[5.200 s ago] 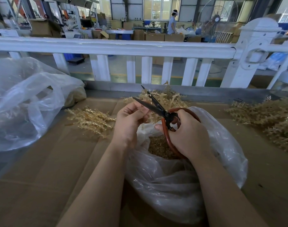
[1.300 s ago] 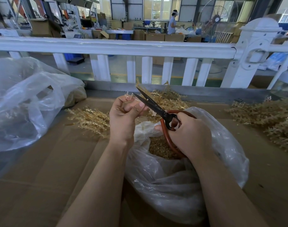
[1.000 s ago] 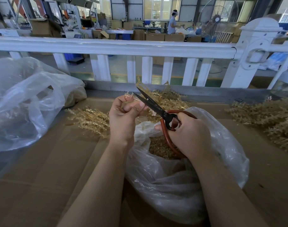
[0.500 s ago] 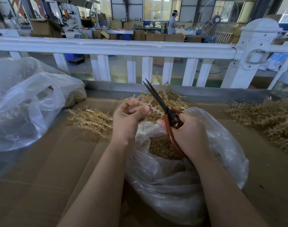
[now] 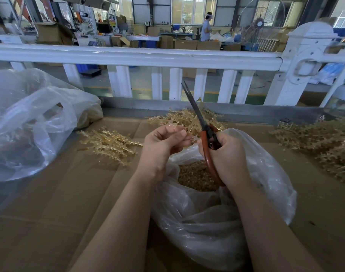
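Left hand: the left hand is held above the near bag's mouth, fingers curled in, thumb and fingertips pinching a thin pale plastic strip whose end sticks out to the right.
Right hand: the right hand is wrapped tightly round the handles of the scissors, thumb side facing left.
Scissors: red-orange handles and dark blades; the blades lie together and point up and away, leaning left, with the tip in front of the white railing.
Strip and scissors: the strip's free end lies just beside the scissors' pivot; I cannot tell whether they touch.
Near bag: a clear plastic bag sits open under both hands, with small golden pieces heaped inside.
Surface: flattened brown cardboard covers the work surface.
Left pile: golden branched plastic sprigs lie on the cardboard to the left of the left hand.
Far pile: more sprigs lie just beyond the hands, behind the blades.
Right pile: a larger heap lies at the right edge.
Left bag: a big crumpled clear bag rests at the far left.
Background: beyond the railing is a workshop floor with cartons and a person standing at a table.
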Available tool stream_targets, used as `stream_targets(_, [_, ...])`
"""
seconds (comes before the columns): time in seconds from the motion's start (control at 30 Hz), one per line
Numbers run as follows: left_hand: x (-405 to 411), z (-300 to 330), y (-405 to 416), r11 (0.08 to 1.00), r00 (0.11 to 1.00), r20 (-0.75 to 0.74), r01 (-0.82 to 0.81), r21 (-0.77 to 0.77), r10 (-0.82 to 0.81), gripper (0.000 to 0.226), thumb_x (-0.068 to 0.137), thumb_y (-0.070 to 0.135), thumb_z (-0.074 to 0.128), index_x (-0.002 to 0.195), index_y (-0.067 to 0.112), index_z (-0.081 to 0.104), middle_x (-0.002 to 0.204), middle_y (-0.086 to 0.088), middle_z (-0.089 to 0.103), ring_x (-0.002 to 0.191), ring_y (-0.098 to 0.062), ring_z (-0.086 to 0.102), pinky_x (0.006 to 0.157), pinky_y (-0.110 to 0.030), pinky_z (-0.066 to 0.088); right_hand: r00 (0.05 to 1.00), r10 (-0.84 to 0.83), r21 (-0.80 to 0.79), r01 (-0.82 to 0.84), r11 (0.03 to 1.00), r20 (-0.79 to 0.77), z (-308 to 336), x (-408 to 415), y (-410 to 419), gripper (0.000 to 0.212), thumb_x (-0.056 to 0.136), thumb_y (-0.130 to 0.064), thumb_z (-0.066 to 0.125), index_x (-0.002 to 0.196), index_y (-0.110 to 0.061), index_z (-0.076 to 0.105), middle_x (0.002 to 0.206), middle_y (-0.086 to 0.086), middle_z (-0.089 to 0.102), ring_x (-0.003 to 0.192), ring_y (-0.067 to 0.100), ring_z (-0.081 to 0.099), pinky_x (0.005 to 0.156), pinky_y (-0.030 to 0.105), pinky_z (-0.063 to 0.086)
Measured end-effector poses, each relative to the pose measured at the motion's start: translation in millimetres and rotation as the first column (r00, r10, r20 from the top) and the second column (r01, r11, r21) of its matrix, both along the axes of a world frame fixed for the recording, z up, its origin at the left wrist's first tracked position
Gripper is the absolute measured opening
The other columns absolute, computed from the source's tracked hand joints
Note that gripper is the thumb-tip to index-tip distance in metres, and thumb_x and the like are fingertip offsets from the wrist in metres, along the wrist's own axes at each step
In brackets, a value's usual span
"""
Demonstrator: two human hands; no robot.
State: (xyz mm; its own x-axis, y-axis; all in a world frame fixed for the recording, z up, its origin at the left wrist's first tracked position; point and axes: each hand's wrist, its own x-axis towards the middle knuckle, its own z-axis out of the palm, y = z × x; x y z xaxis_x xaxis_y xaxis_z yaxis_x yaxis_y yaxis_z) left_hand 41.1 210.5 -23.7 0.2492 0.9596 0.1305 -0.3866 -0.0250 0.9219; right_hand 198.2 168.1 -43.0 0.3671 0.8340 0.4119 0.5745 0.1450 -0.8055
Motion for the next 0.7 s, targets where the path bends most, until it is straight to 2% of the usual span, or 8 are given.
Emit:
stream_targets(0.13, [0.2,1.9,-0.9,0.999,0.999,-0.017,-0.034,-0.003,0.034,0.015,0.087,0.009,0.07,0.075,0.017,0.067,0.08,-0.011,0.075,0.071,-0.018,0.071,0.062,-0.022,0.054,1.0,-0.011,0.001,0.011,1.0,0.017,0.2,-0.3,-0.9,0.016,0.088,-0.038,0.074,0.075,-0.036,0.064,0.071,-0.013,0.071,0.069,0.005,0.068,0.067,0.033,0.061])
stream_targets(0.3, [0.2,0.9,0.2,0.998,0.997,-0.054,-0.052,0.023,0.053,0.017,0.089,0.008,0.068,0.073,0.013,0.066,0.071,-0.003,0.069,0.066,-0.013,0.063,0.064,-0.022,0.05,0.998,-0.048,-0.007,0.048,0.999,0.041,0.1,0.3,-1.2,0.011,0.085,-0.045,0.071,0.082,-0.035,0.067,0.07,-0.016,0.069,0.069,0.002,0.067,0.064,0.025,0.056])
stream_targets(0.37, [0.1,0.1,0.0,0.997,0.996,-0.062,-0.063,0.044,0.066,0.019,0.089,0.007,0.068,0.071,0.014,0.066,0.07,-0.003,0.068,0.066,-0.012,0.062,0.064,-0.022,0.05,0.995,-0.067,-0.019,0.068,0.997,0.068,-1.1,1.1,-1.4,0.019,0.086,-0.049,0.07,0.089,-0.03,0.071,0.072,-0.015,0.069,0.071,0.004,0.067,0.063,0.024,0.055])
stream_targets(0.43, [-0.2,0.0,-0.4,0.994,0.995,-0.05,-0.089,0.056,0.091,0.017,0.089,0.007,0.069,0.072,0.013,0.067,0.068,-0.002,0.067,0.066,-0.011,0.061,0.065,-0.021,0.05,0.987,-0.076,-0.019,0.079,0.997,0.141,-1.5,1.7,-2.9,0.032,0.084,-0.058,0.067,0.091,-0.028,0.071,0.076,-0.016,0.069,0.073,0.004,0.065,0.063,0.023,0.052])
stream_targets(0.53, [-2.0,0.4,0.8,0.992,0.994,0.005,-0.107,0.07,0.107,0.016,0.089,0.005,0.067,0.075,0.011,0.065,0.067,-0.002,0.063,0.064,-0.01,0.058,0.064,-0.019,0.05,0.952,-0.052,-0.007,0.057,0.998,0.303,0.5,1.3,-7.3,0.049,0.075,-0.077,0.057,0.091,-0.032,0.062,0.078,-0.019,0.064,0.072,-0.002,0.058,0.059,0.016,0.041])
stream_targets(0.63, [-2.8,0.9,2.5,0.988,0.994,-0.003,-0.105,0.11,0.106,0.015,0.092,0.0,0.06,0.078,0.006,0.062,0.069,-0.005,0.058,0.065,-0.011,0.054,0.063,-0.017,0.047,0.914,-0.024,-0.037,0.042,0.998,0.406,0.5,1.2,-8.3,0.053,0.074,-0.081,0.056,0.093,-0.031,0.056,0.084,-0.019,0.063,0.076,0.0,0.058,0.06,0.014,0.038])
stream_targets(0.7, [-2.1,0.5,3.2,0.985,0.992,-0.024,-0.118,0.128,0.122,0.014,0.094,-0.004,0.055,0.083,0.002,0.062,0.071,-0.007,0.057,0.066,-0.011,0.052,0.063,-0.017,0.045,0.9,-0.026,-0.042,0.049,0.998,0.436,-0.4,1.8,-7.7,0.055,0.075,-0.081,0.057,0.096,-0.031,0.057,0.089,-0.019,0.063,0.081,0.003,0.059,0.062,0.015,0.043])
